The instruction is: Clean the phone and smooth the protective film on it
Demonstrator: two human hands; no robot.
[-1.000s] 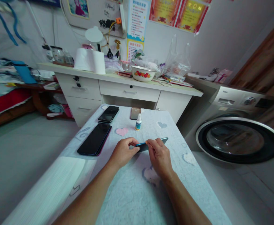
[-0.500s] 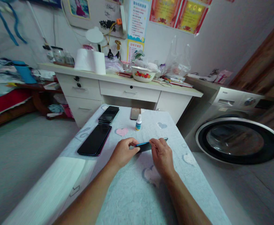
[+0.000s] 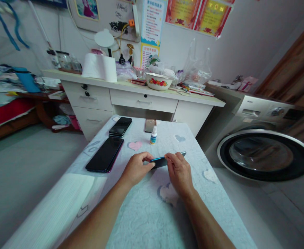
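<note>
A dark smartphone with a blue edge [image 3: 159, 162] is tilted up on its long side above the tablecloth. My left hand [image 3: 137, 168] grips its left end between thumb and fingers. At the phone's upper edge, the fingertips of my right hand [image 3: 179, 171] are pinched together; whatever they hold is too small or hidden to make out. The phone's right end shows behind that hand. Just beyond the phone stands a small white spray bottle with a blue label [image 3: 153, 135].
Left on the table lie a large black phone [image 3: 105, 154] and a smaller stack of phones [image 3: 121, 126]. A gold-brown phone [image 3: 150, 125] lies at the far edge. A white desk [image 3: 144, 100] stands behind, a washing machine [image 3: 261, 138] to the right.
My right fingertips have shifted slightly left along the phone's upper edge. The left hand and the phone look almost unmoved.
</note>
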